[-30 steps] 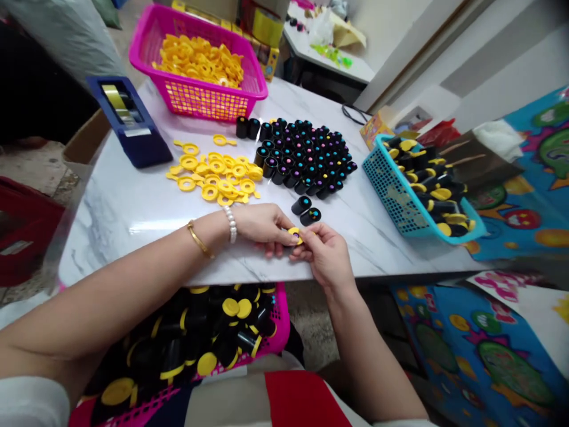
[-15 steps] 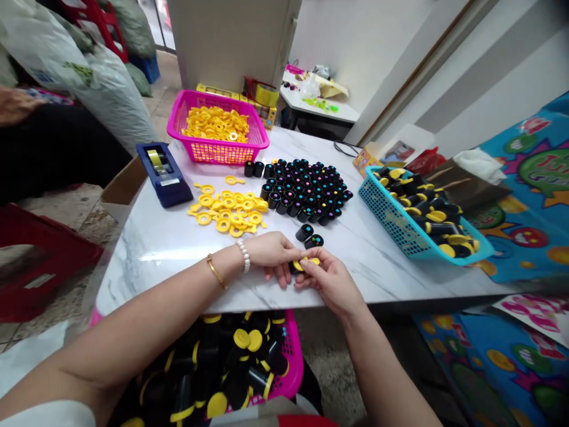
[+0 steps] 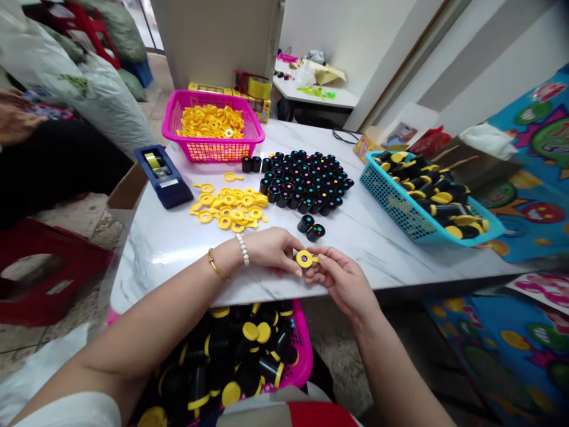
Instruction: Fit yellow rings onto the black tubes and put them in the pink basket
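Your white marble counter carries everything here. At its far left corner stands a pink basket full of yellow rings. At the right edge lies a blue basket with black tubes that have yellow caps. Under the near edge, by your lap, there is a second pink basket with more capped black tubes.

In the middle of the counter stands a big cluster of open black tubes, upright and packed close together. To the left of it lies a loose pile of yellow rings, and near the left edge sits a dark blue tape dispenser. Two single black tubes stand apart from the cluster, just beyond your hands.

Your left hand and your right hand meet at the near edge of the counter. Both are closed in a pinch on one small piece, a black tube with yellow ring; the ring faces up toward you, and your fingertips hide most of the tube.
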A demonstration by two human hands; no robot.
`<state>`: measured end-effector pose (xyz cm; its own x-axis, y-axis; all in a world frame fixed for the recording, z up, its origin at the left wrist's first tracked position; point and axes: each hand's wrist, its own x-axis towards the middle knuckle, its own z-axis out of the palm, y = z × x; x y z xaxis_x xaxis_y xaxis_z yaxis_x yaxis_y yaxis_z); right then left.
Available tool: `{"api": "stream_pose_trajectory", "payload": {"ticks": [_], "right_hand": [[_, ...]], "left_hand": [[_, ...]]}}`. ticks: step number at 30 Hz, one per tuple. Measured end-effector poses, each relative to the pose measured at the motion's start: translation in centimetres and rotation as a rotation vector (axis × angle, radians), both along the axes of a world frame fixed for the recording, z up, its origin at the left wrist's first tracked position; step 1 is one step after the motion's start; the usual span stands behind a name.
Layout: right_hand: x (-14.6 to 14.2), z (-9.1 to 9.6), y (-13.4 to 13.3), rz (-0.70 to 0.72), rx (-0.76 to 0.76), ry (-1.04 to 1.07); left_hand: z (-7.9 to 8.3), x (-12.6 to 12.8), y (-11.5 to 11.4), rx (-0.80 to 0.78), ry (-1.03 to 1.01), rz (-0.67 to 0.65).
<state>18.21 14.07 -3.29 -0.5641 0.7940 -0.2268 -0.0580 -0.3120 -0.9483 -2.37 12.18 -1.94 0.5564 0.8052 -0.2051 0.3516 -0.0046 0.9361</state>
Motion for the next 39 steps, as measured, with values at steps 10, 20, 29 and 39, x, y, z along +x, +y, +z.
{"api": "stream_pose_trajectory", "payload": {"ticks": [10, 20, 29, 39], "right_hand": [[2.4, 0.6, 1.3, 0.311, -0.109, 0.028], [3.2, 0.1, 2.0, 0.425, -0.045, -0.05], [1.0, 1.3, 0.5, 0.413, 0.082, -0.378], [0.5, -0.2, -5.3, 0.294, 0.63, -0.473]], "left_hand": [[0.5, 0.3, -0.4, 0.243, 0.15, -0.149], [0.6, 1.3, -1.0, 0.593, 0.396, -0.152], [-0.1, 1.8, -0.3, 0.501, 0.37, -0.104], [1.7, -0.7, -0.6, 0.459, 0.541, -0.058]]}}
